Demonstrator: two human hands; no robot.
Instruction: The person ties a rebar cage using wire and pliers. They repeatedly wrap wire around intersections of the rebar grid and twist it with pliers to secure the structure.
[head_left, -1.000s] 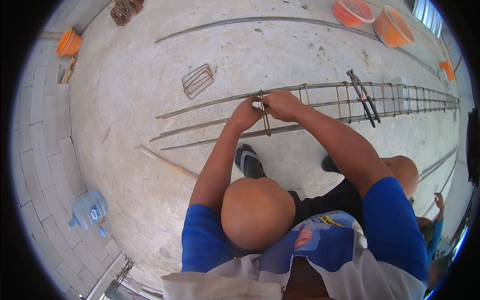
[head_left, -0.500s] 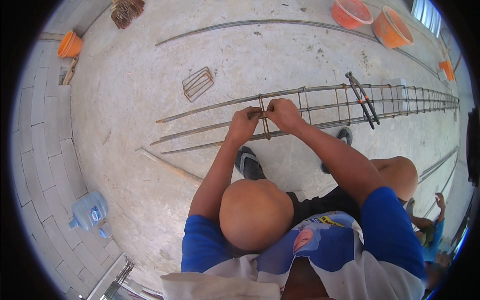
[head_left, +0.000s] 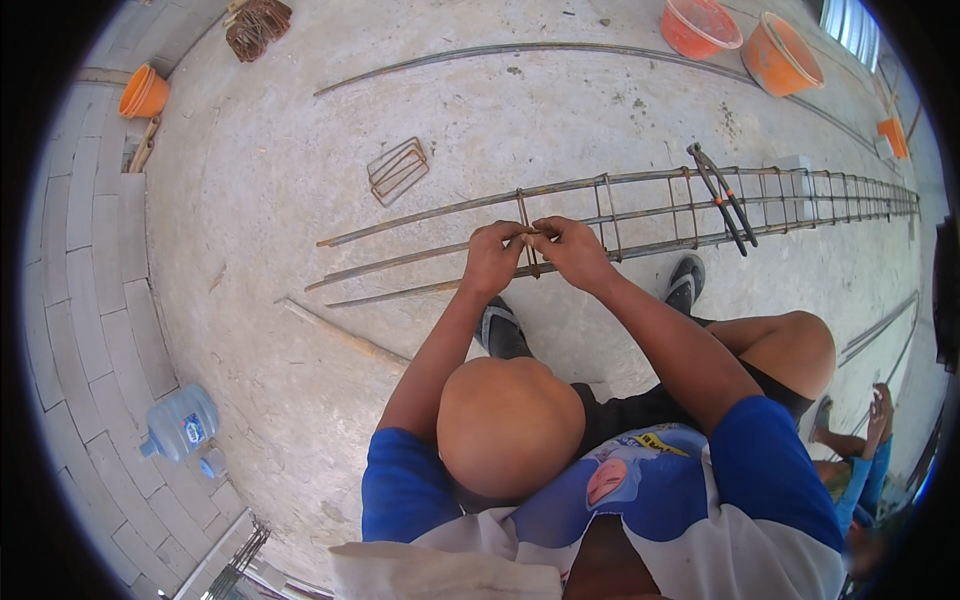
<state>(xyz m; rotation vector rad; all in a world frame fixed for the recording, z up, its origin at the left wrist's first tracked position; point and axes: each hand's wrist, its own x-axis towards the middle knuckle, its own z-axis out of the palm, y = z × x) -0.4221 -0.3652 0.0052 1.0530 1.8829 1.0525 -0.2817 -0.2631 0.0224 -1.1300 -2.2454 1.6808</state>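
Observation:
A long cage of steel rebar (head_left: 440,211) lies across in front of me, its loose bar ends to the left. Around its bars near that end stands a rusty rectangular stirrup (head_left: 521,206). My left hand (head_left: 493,258) is closed in a pinch beside the stirrup at the middle bar. From the other side my right hand (head_left: 570,252) pinches at the same spot, fingertips meeting the left's. What they hold is too small and hidden to make out. Farther right, black pincers (head_left: 711,183) with orange marks on the handles rest across the cage.
Loose stirrups (head_left: 398,171) lie beyond the cage; a wooden-handled tool (head_left: 345,333) lies nearer. A water jug (head_left: 183,423) is by the block wall (head_left: 85,300). Buckets (head_left: 785,57) and a red basin (head_left: 700,28) stand far right. Another person (head_left: 858,470) is at the lower right.
My hands have shifted slightly and their fingertips have come closer together by the stirrup. My right foot shows more beside the cage. The other person's arms have moved.

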